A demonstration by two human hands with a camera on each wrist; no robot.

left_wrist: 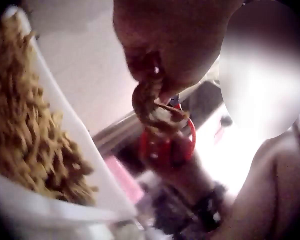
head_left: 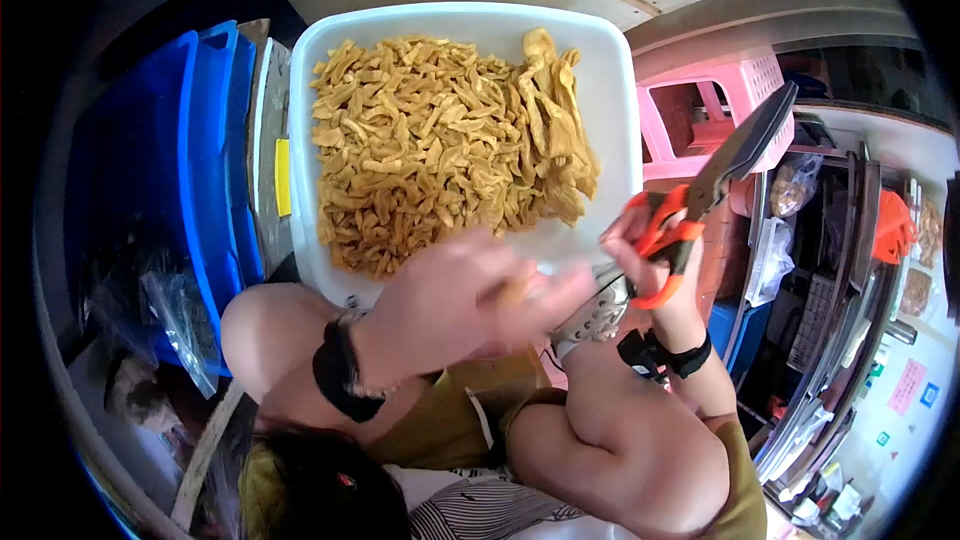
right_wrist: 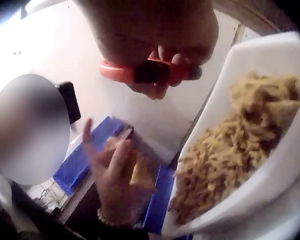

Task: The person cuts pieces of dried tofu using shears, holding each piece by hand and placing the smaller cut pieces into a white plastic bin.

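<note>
My right hand [head_left: 650, 250] grips a pair of scissors [head_left: 672, 230] by the orange-and-black handles, with the dark blades pointing up and away to the right. The left hand [head_left: 450, 305], blurred in the head view, is over the near edge of the white tub [head_left: 300, 140]. Between its thumb and fingers it pinches a folded tan strip of dried-looking food [left_wrist: 157, 112], whose exact kind does not show. Many short cut pieces [head_left: 420, 150] of the same tan stuff fill the left and middle of the tub. Longer uncut strips [head_left: 555, 130] lie together along its right side.
Blue plastic bins [head_left: 215, 140] stand left of the tub. A pink plastic stool [head_left: 715, 120] is to its right, near crowded shelves [head_left: 830, 280]. The person's bare knees [head_left: 620, 420] are close below the tub.
</note>
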